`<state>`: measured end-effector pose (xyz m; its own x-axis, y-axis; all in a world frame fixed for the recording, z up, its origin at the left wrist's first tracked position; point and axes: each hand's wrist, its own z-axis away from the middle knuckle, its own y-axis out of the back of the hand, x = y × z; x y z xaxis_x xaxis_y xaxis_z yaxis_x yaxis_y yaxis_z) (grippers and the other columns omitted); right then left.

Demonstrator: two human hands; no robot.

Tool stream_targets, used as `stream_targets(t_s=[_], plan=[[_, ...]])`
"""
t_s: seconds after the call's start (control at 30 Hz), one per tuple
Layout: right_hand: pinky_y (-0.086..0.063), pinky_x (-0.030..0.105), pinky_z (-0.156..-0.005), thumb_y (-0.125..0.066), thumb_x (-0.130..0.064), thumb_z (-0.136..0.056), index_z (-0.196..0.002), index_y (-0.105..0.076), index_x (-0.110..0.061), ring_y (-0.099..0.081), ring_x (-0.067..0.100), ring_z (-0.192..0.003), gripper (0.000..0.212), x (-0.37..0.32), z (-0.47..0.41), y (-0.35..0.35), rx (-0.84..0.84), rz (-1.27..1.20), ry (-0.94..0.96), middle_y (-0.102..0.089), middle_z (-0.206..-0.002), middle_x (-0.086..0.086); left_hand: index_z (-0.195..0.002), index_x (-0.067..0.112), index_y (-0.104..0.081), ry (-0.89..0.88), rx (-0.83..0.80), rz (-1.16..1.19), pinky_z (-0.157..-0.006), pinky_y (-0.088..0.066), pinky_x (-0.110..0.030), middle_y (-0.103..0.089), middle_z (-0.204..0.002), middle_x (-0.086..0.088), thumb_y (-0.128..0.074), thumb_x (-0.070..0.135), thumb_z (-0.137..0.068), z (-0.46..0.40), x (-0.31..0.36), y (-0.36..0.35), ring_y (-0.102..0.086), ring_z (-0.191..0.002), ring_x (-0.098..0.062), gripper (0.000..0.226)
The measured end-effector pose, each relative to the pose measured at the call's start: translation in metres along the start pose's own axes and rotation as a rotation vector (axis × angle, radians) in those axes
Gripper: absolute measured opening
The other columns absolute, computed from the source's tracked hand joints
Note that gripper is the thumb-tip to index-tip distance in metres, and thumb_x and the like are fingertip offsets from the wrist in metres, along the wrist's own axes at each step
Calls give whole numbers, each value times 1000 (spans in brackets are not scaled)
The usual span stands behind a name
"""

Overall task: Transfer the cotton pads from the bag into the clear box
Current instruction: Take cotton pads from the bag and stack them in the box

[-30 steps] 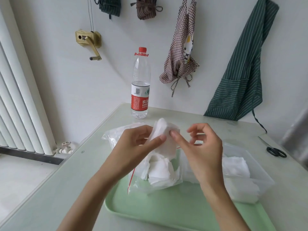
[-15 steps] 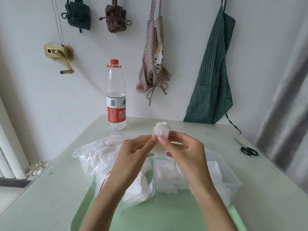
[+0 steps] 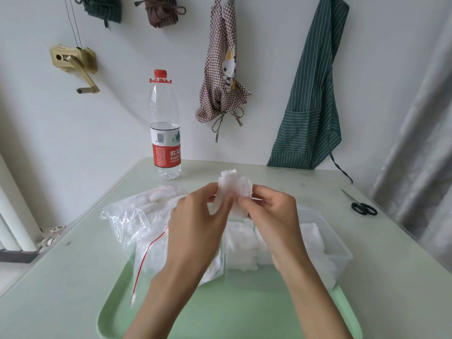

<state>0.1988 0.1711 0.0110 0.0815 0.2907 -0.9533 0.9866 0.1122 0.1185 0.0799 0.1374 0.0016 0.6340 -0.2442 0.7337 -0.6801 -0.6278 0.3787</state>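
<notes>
I see left hand [image 3: 195, 216] and right hand [image 3: 271, 211] both pinching a small stack of cotton pads [image 3: 234, 185], held up over bag [image 3: 137, 223] and clear box [image 3: 335, 243] on the tray [image 3: 232, 311].

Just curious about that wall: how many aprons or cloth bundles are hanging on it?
4: a dark green bundle top left, a brown bundle beside it, a checked apron in the middle, a green striped apron right.
</notes>
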Motion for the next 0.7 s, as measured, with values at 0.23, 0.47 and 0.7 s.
stream_targets(t_s=[0.23, 0.47, 0.7], plan=[[-51, 11, -66, -70, -8, -82, -101, -66, -18, -66, 2, -69, 22, -3, -14, 50, -45, 165, -39, -75, -82, -1, -60, 7, -52, 13, 11, 96, -64, -46, -32, -58, -59, -3, -55, 39, -83, -19, -17, 30, -59, -62, -5, 39], [-52, 16, -79, -70, -17, -82, -100, -73, -25, -67, -2, -83, 20, 11, -24, 48, -238, 815, 313, -73, -91, -14, -65, -4, -43, 56, 2, 85, -60, -24, -28, -38, -59, -8, -53, 43, -78, -25, -31, 45, -30, -58, -13, 50], [-52, 28, -77, -73, -21, -78, -97, -73, -26, -62, 4, -84, 20, 26, -26, 22, -545, 1003, 329, -71, -94, -11, -67, -5, -47, 77, -24, 119, -60, -26, -29, -43, -60, -16, -53, 44, -77, -25, -31, 43, -32, -59, -14, 50]])
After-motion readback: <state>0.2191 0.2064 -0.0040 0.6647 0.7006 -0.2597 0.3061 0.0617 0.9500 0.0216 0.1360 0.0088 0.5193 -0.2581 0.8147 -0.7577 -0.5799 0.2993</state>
